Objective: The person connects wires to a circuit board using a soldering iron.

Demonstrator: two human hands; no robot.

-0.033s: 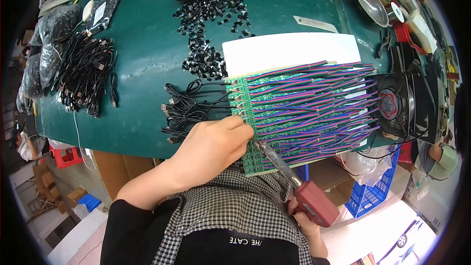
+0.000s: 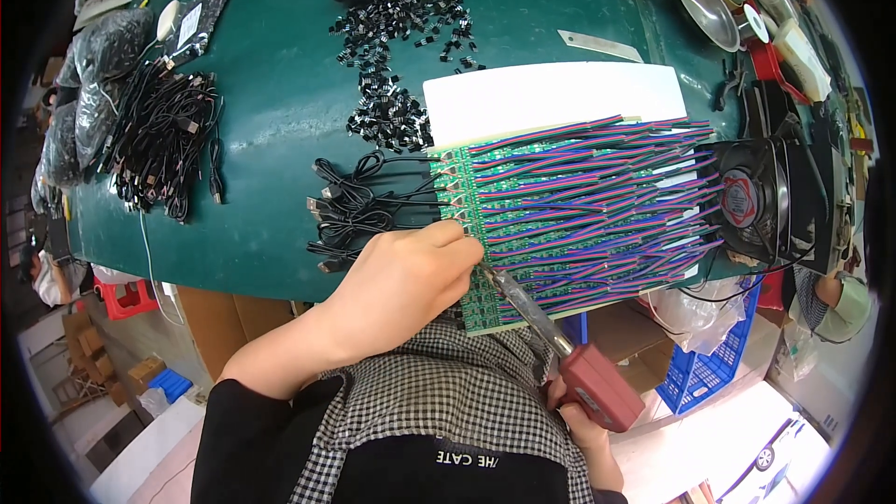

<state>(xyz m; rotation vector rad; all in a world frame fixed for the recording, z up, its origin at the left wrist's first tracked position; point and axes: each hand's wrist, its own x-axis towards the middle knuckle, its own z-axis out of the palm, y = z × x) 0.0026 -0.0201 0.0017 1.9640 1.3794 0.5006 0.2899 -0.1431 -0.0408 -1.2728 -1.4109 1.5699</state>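
A panel of green circuit boards [image 2: 481, 315] lies before me, with rows of red, blue and black wires [image 2: 588, 191] running rightward. Several coiled black USB cables [image 2: 350, 205] lead to its left edge, some joined to the upper boards. My left hand [image 2: 420, 266] is closed in a pinch at that edge, over the lower boards; whatever its fingertips hold is hidden. With my right hand [image 2: 581, 420] I grip a soldering iron [image 2: 602, 387] by its dark red handle. Its metal shaft slants up left, and the tip meets the boards just beside my left fingertips.
A white sheet [image 2: 555, 93] lies beneath the panel. Small black components [image 2: 401, 19] are heaped beyond it; a pile of black cables [image 2: 163, 145] sits at left. On the right stand a small fan [image 2: 747, 201] and a metal bowl [image 2: 707, 9]. A blade [image 2: 600, 45] rests at the back.
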